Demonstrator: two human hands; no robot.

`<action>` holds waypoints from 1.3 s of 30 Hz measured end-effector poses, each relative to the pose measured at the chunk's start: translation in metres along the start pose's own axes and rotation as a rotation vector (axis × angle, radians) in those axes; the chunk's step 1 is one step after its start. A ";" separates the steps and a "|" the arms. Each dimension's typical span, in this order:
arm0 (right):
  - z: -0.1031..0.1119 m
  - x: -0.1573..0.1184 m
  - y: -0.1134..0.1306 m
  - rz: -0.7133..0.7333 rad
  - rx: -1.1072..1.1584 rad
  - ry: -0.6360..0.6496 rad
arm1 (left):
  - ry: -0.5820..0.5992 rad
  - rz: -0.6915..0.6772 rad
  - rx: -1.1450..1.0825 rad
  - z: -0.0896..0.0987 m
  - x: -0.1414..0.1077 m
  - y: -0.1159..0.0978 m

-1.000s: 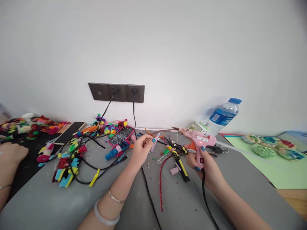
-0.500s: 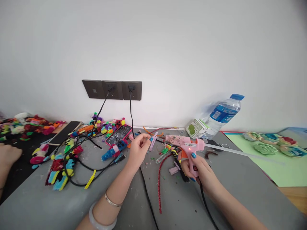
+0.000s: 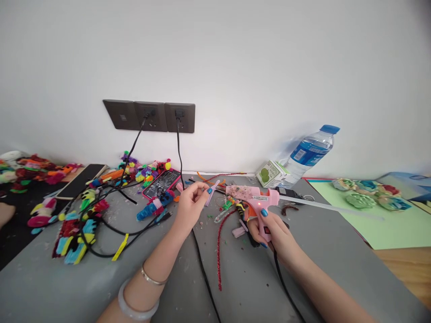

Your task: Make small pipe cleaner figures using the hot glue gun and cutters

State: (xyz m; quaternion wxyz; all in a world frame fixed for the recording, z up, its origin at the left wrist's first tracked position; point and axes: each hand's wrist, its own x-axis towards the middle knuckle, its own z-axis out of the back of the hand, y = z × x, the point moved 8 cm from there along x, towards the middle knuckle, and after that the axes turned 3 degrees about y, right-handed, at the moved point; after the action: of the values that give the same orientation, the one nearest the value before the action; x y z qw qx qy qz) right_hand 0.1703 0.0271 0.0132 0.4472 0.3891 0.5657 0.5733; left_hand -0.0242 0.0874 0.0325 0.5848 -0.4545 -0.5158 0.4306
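Note:
My left hand [image 3: 192,204] pinches a small lilac pipe-cleaner piece [image 3: 211,192] between thumb and fingers, above the grey table. Wrapped round the handle of a pink hot glue gun [image 3: 252,197] is my right hand [image 3: 269,226]. The gun's nozzle end points left toward the lilac piece, with a gap between them. A long clear glue stick [image 3: 313,204] sticks out of its back, and a small light glows on its side. Beneath the gun lie black-handled pliers [image 3: 251,231], partly hidden, and a lilac scrap [image 3: 238,232]. A red glittery pipe cleaner [image 3: 219,255] curves between my arms.
Colourful pipe-cleaner figures [image 3: 76,231], a pink-cased phone [image 3: 161,184] and black cables [image 3: 134,233] crowd the left. A tilted water bottle [image 3: 311,152] and green-white carton [image 3: 272,174] stand by the wall. Paper flowers [image 3: 360,200] rest on green paper [image 3: 357,229]. Another person's hand [image 3: 6,213] shows at far left.
The view has shifted slightly, so the table items sit a little further left and higher. The lilac piece is turned in my left fingers. The other person's hand has drawn back leftward.

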 end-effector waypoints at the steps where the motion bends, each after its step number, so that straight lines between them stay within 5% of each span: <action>1: 0.000 0.000 0.001 0.003 -0.002 0.000 | 0.002 -0.002 0.000 0.000 0.000 0.000; 39: 0.008 0.001 0.004 0.012 -0.051 -0.105 | -0.008 -0.016 -0.006 0.001 -0.001 -0.002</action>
State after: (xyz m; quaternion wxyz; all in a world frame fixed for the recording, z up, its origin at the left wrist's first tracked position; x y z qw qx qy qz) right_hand 0.1770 0.0302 0.0180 0.4826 0.4103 0.5244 0.5690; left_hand -0.0256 0.0858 0.0347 0.5848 -0.4503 -0.5229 0.4264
